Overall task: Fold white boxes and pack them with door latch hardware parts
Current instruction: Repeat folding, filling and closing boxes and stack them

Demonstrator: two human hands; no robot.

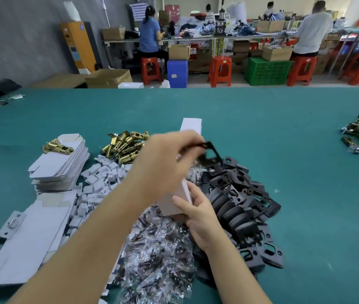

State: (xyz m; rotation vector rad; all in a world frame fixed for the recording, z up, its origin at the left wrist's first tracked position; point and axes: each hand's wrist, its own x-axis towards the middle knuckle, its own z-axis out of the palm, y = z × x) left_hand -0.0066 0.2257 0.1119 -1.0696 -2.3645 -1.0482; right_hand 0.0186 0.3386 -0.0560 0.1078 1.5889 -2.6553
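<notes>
Your left hand [165, 159], in the middle of the frame, pinches a black strike plate [209, 151] between the fingers and holds it in the air above the pile of black plates [240, 202]. Your right hand [198, 218], just below it, has its fingers curled around the lower end of a folded white box [174, 202], which stands tilted over the bags of screws [156, 249]. The open end of the box is hidden behind your left hand, so I cannot tell how near the plate is to it.

The risk here, I think, is the plate catching on the edge of the box mouth. It has a bent lip and a cut-out, and if it goes in at an angle it can jam or tear the thin card. The box can also slip, because only one hand holds it low down, and the loose bags under it give no firm support. The flat box blanks [60, 170] and the brass latches [126, 145] wait at the left of the tabletop [305, 172].
</notes>
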